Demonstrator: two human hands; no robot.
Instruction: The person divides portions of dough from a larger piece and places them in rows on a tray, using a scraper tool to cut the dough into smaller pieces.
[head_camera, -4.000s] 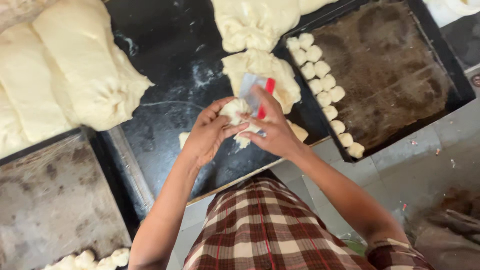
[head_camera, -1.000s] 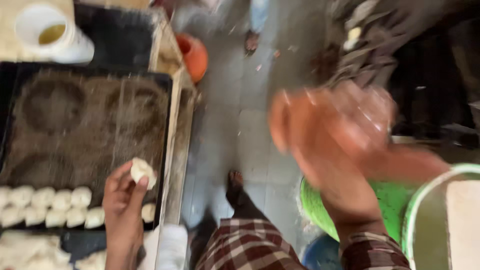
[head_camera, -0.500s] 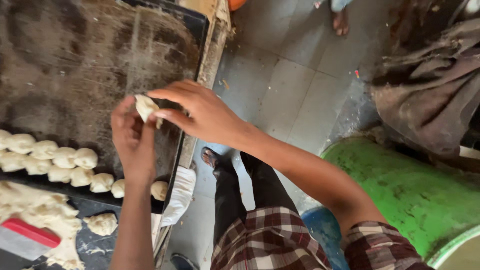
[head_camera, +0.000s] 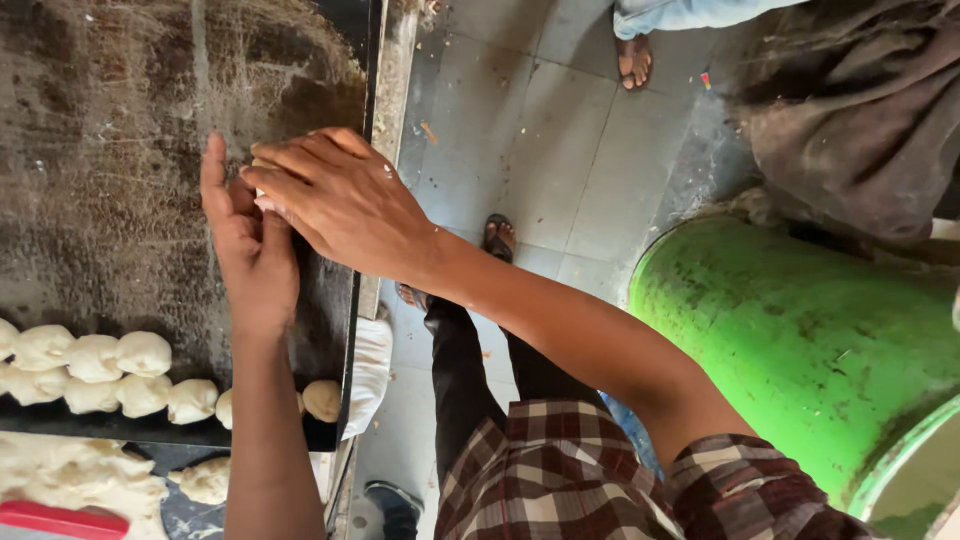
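My left hand (head_camera: 250, 255) and my right hand (head_camera: 335, 195) are pressed together over the right part of a dark greased baking tray (head_camera: 130, 150). A small piece of pale dough (head_camera: 262, 195) shows only as a sliver between the fingers of both hands. Two rows of small dough balls (head_camera: 95, 375) lie along the near edge of the tray. One more dough ball (head_camera: 322, 400) sits at the tray's near right corner. Below the tray lies a lump of dough (head_camera: 70, 480) with a red-handled scraper (head_camera: 60, 520).
A large green drum (head_camera: 810, 340) stands on the right. Grey tiled floor (head_camera: 540, 150) runs between the table edge and the drum. Another person's sandalled foot (head_camera: 633, 60) is at the top. Dark cloth (head_camera: 850, 110) lies at the upper right.
Over four seconds the view swung from the dough slab to the tray on the right. My hands, with the small dough piece, closed tighter together over the tray since half a second ago.
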